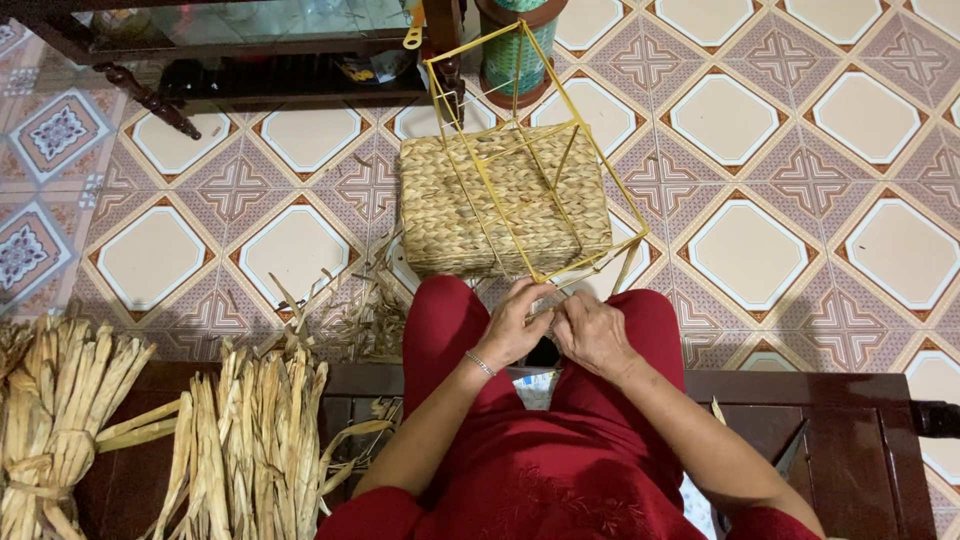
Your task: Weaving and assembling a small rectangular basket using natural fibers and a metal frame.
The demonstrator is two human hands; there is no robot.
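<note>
Yellow wire box frame (pixel 530 150), half sheathed in woven straw, stands on the tiled floor (pixel 800 180) just beyond the red-clad knees, stretching away from her. Left hand (pixel 515 322) and right hand (pixel 590 335) meet, fingers pinched at the frame's near bottom edge, equally close.

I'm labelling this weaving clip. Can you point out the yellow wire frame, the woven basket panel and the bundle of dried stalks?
yellow wire frame (pixel 585 148): head view, on its right-hand rod.
woven basket panel (pixel 445 205): head view, on the braided left part.
bundle of dried stalks (pixel 250 440): head view, mid-length of the stalks.
</note>
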